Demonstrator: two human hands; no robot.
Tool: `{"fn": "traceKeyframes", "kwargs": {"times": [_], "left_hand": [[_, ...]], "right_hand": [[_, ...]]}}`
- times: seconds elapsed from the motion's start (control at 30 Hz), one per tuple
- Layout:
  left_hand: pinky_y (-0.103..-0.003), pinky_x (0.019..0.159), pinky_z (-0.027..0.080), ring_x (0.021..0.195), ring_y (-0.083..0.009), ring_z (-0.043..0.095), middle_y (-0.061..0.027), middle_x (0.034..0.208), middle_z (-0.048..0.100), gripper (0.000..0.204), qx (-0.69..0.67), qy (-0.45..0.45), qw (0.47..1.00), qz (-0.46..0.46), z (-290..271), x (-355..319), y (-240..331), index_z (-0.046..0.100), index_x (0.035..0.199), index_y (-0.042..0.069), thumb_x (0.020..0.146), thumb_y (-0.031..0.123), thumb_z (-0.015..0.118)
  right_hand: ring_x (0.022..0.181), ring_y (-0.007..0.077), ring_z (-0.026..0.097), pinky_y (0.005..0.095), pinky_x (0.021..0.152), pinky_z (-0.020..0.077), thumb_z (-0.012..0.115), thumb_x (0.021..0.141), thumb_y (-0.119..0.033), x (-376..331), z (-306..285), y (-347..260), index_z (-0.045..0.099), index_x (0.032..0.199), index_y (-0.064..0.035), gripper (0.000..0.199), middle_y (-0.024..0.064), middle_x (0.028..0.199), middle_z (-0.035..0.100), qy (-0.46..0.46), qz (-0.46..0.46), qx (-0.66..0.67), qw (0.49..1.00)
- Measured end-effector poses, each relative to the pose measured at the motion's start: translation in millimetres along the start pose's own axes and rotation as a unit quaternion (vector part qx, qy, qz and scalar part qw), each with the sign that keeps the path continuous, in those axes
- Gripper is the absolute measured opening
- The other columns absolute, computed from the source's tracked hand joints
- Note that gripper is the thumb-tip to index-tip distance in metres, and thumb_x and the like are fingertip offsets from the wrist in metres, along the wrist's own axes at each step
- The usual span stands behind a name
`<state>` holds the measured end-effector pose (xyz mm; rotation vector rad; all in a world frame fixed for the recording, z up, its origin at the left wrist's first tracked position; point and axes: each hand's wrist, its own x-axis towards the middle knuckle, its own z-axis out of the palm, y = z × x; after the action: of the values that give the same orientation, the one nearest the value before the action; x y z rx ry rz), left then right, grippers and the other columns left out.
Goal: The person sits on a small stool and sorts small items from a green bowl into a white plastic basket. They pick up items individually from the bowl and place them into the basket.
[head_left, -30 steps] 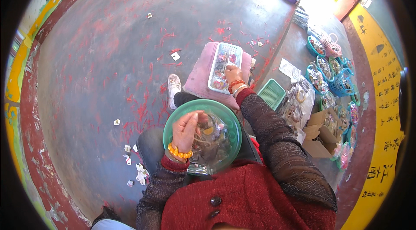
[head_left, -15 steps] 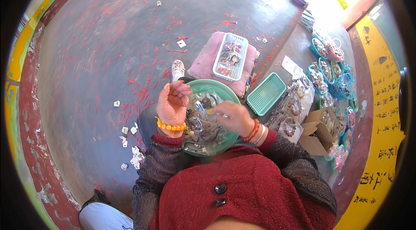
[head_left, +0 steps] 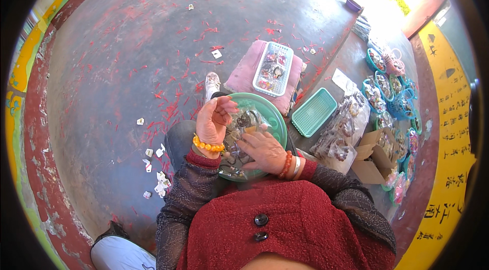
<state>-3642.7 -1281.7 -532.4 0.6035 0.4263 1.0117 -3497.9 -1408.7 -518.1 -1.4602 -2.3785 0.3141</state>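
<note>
A green round basin [head_left: 277,125] sits at my lap. Inside it lies a tangle of small dark bands and clear plastic packets [head_left: 252,116]. My left hand [head_left: 213,121], with a yellow beaded bracelet [head_left: 208,145] at the wrist, is raised over the basin's left side. Its fingers are loosely curled and apart, and I see nothing in them. Palm down, my right hand [head_left: 264,151] rests over the packets with its fingers spread. A small tan piece [head_left: 250,130] shows by its fingertips; whether they touch it I cannot tell.
Ahead, a pale blue basket [head_left: 284,76] of small packets stands on a pink cushion [head_left: 239,77]. A green basket [head_left: 314,112], a cardboard box [head_left: 369,162], plastic bags [head_left: 336,137] and several filled baskets [head_left: 374,94] are at the right. White scraps [head_left: 162,183] dot the floor.
My right hand has moved down and slightly left and now spreads flat over the basin's contents. My left hand has shifted slightly right, its fingers still curled.
</note>
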Motion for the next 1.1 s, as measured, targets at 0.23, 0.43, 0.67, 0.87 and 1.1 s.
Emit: {"fn": "traceKeyframes", "kwargs": {"times": [0.23, 0.43, 0.67, 0.87, 1.1], "left_hand": [[-0.024, 0.056, 0.044, 0.075, -0.0183, 0.062, -0.0114, 0.086, 0.065, 0.034, 0.023, -0.004, 1.000, -0.013, 1, 1, -3, 0.060, 0.099, -0.001, 0.090, 0.029, 0.046], [-0.024, 0.056, 0.044, 0.076, -0.0187, 0.063, -0.0118, 0.086, 0.065, 0.035, 0.038, -0.019, 0.999, -0.006, 0, 0, -3, 0.059, 0.100, -0.002, 0.090, 0.029, 0.046], [-0.021, 0.057, 0.044, 0.080, -0.0145, 0.062, -0.0084, 0.095, 0.064, 0.028, 0.125, -0.012, 0.992, 0.004, 13, -1, -5, 0.058, 0.105, 0.000, 0.089, 0.023, 0.051], [-0.015, 0.050, 0.039, 0.069, -0.0039, 0.055, -0.0021, 0.091, 0.063, 0.025, 0.211, -0.044, 0.974, -0.074, 18, -3, -15, 0.060, 0.105, 0.002, 0.088, 0.020, 0.057], [-0.017, 0.047, 0.037, 0.058, -0.0049, 0.051, -0.0035, 0.083, 0.065, 0.024, 0.198, -0.047, 0.971, -0.129, 14, -3, -13, 0.061, 0.099, 0.002, 0.090, 0.023, 0.055]], "right_hand": [[0.091, 0.0262, 0.054, 0.0360, 0.077, 0.0412, 0.066, 0.068, -0.021, 10, 13, -5, 0.051, 0.106, -0.0056, 0.044, 0.0095, 0.096, 0.056, 0.037, 0.069, -0.004, 0.997], [0.080, 0.0270, 0.060, 0.0356, 0.072, 0.0471, 0.058, 0.072, -0.006, 3, 19, 10, 0.054, 0.102, -0.0027, 0.030, 0.0107, 0.089, 0.060, 0.167, 0.142, 0.136, 0.966], [0.079, 0.0145, 0.062, 0.0264, 0.072, 0.0509, 0.055, 0.085, -0.002, 2, 2, 41, 0.057, 0.103, 0.0007, 0.019, 0.0063, 0.094, 0.062, 0.225, 0.278, 0.727, 0.586], [0.079, 0.0122, 0.061, 0.0235, 0.070, 0.0482, 0.058, 0.083, -0.002, 10, -1, 36, 0.057, 0.104, 0.0010, 0.021, 0.0061, 0.095, 0.062, 0.219, 0.248, 0.713, 0.618], [0.070, 0.0080, 0.059, 0.0203, 0.061, 0.0443, 0.061, 0.082, -0.005, 12, 4, 35, 0.061, 0.094, -0.0007, 0.013, 0.0031, 0.083, 0.064, 0.165, 0.284, 0.650, 0.686]]}}
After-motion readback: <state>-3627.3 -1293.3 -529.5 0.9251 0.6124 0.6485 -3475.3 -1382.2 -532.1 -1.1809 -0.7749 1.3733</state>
